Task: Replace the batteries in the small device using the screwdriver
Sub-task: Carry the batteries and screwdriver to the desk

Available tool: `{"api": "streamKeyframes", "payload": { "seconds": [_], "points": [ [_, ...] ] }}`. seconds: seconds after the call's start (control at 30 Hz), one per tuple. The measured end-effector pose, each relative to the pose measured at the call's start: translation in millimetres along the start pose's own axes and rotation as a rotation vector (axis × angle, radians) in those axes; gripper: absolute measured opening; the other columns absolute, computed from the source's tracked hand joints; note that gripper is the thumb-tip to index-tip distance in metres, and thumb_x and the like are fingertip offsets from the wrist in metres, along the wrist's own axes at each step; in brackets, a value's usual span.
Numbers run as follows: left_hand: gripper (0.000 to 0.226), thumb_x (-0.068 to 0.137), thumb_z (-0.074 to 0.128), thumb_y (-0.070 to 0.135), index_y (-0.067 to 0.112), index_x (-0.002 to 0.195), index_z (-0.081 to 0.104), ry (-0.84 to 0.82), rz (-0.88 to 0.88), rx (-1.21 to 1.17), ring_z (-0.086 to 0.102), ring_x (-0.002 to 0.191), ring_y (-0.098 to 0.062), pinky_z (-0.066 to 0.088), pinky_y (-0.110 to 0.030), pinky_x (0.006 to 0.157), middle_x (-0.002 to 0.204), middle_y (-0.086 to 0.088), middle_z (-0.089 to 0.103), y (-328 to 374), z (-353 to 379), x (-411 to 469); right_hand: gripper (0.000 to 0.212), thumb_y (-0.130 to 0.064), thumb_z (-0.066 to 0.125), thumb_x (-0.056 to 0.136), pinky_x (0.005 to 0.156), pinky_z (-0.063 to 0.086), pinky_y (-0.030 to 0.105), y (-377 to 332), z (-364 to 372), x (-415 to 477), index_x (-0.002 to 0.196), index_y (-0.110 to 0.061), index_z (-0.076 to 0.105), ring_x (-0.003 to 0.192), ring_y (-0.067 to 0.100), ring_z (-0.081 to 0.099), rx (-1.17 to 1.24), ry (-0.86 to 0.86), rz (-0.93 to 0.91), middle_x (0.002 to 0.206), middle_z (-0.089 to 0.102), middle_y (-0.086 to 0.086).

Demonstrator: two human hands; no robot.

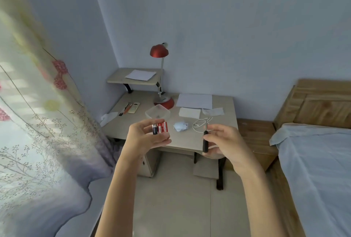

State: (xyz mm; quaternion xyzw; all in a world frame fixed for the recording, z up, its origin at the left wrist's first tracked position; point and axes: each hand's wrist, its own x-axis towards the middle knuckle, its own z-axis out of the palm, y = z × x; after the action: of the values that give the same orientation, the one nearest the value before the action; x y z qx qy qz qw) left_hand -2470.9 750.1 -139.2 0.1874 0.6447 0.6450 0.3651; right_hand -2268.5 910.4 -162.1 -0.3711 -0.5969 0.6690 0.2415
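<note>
Head view: left hand (146, 138) pinches a cluster of batteries (160, 127), red with one black, upright between thumb and fingers. Right hand (223, 141) grips a black-handled screwdriver (205, 141), tip toward 12 o'clock. Small pale device (180, 126) lies on the desk (218, 134) between both hands, a white cable (199, 123) at its 3 o'clock.

From here the batteries (160, 127) sit half buried in the left hand (147, 138), their count unclear, and the screwdriver (205, 141) tip blurs against the white cable (199, 123).
</note>
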Motion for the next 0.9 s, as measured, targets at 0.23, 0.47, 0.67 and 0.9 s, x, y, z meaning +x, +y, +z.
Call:
{"api": "streamKeyframes", "payload": {
  "seconds": [0.23, 0.47, 0.67, 0.9],
  "points": [
    [0.044, 0.079, 0.085, -0.019, 0.004, 0.117, 0.079, 0.014, -0.045, 0.013, 0.082, 0.092, -0.043, 0.070, -0.039, 0.078, 0.112, -0.023, 0.078, -1, 11, 112, 0.030, 0.003, 0.071, 0.097, 0.063, 0.065, 0.040, -2, -10, 110, 0.126, -0.003, 0.070, 0.071, 0.026, 0.076, -0.026, 0.022, 0.033, 0.106, 0.075, 0.025],
    [0.046, 0.078, 0.085, -0.022, 0.004, 0.115, 0.078, 0.044, -0.082, 0.037, 0.082, 0.093, -0.042, 0.070, -0.047, 0.084, 0.115, -0.027, 0.077, 0, 24, 223, 0.026, 0.003, 0.072, 0.096, 0.067, 0.065, 0.044, -18, -27, 220, 0.120, -0.005, 0.071, 0.071, 0.030, 0.077, -0.044, 0.036, 0.047, 0.100, 0.076, 0.022],
    [0.049, 0.076, 0.088, -0.018, 0.007, 0.117, 0.078, 0.041, -0.098, 0.050, 0.083, 0.092, -0.037, 0.070, -0.043, 0.084, 0.123, -0.020, 0.076, 2, 29, 279, 0.024, 0.005, 0.071, 0.095, 0.060, 0.065, 0.038, -24, -25, 280, 0.117, -0.004, 0.071, 0.064, 0.024, 0.075, -0.063, 0.033, 0.091, 0.096, 0.074, 0.019],
    [0.052, 0.074, 0.091, -0.016, 0.000, 0.120, 0.074, 0.038, -0.080, 0.060, 0.083, 0.086, -0.033, 0.069, -0.034, 0.073, 0.116, -0.028, 0.076, 5, 25, 346, 0.026, 0.006, 0.072, 0.094, 0.057, 0.064, 0.038, -18, -24, 338, 0.119, -0.003, 0.071, 0.064, 0.024, 0.074, -0.053, 0.094, 0.117, 0.100, 0.073, 0.024]
  ]
}}
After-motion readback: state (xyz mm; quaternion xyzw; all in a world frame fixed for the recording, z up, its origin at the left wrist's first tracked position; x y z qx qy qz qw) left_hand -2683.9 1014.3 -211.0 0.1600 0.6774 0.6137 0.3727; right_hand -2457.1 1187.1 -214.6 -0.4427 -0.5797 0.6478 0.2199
